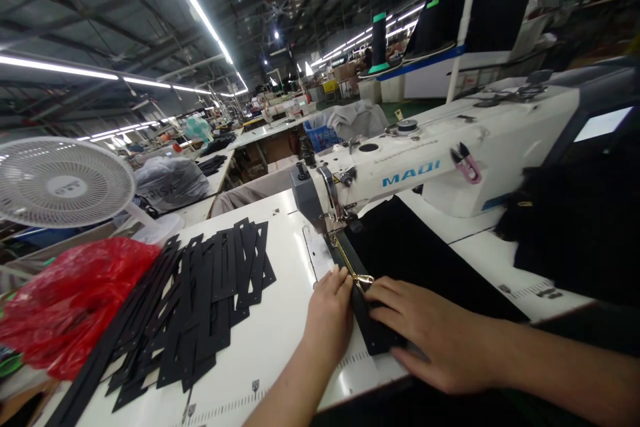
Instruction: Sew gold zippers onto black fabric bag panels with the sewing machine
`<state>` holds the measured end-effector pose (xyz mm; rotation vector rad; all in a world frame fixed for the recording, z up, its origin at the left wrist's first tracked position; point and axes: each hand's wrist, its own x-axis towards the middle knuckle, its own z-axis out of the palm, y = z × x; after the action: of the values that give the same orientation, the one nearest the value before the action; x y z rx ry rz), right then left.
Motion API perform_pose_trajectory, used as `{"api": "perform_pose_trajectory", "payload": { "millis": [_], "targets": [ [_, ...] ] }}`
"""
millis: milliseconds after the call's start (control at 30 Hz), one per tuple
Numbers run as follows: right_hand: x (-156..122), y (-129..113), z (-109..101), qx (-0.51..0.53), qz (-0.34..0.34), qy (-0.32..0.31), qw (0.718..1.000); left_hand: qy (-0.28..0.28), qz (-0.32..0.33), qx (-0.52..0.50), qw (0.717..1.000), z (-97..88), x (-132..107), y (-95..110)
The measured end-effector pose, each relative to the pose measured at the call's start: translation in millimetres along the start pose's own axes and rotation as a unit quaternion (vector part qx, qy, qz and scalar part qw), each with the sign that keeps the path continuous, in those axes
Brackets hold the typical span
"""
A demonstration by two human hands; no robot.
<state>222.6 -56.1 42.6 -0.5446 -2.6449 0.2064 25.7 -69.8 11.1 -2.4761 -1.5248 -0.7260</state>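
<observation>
Under the needle of a white sewing machine lies a black panel with a gold-toothed zipper. A gold zipper pull rests on it between my hands. My left hand is at the left edge of this piece, its fingers together and closed on the edge; its thumb is hidden. To the right, my right hand lies over the panel with fingers apart, fingertips close to the pull and thumb near the lower edge. A wide black cloth extends behind my right hand.
Several black cut strips are piled on the white table at left, beside a red plastic bag and a white fan. Pink-handled thread snips sit on the machine arm. Dark cloth hangs at right.
</observation>
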Motion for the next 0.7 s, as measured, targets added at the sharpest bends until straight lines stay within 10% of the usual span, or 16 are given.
{"api": "perform_pose_trajectory", "payload": {
  "millis": [233, 700],
  "targets": [
    [-1, -7, 37, -0.14, -0.057, 0.141, 0.978, 0.023, 0.012, 0.011, 1.0, 2.9, 1, -3],
    [11, 9, 44, -0.119, -0.05, 0.156, 0.979, 0.019, 0.025, 0.013, 0.999, 5.7, 14, -15]
  ]
}}
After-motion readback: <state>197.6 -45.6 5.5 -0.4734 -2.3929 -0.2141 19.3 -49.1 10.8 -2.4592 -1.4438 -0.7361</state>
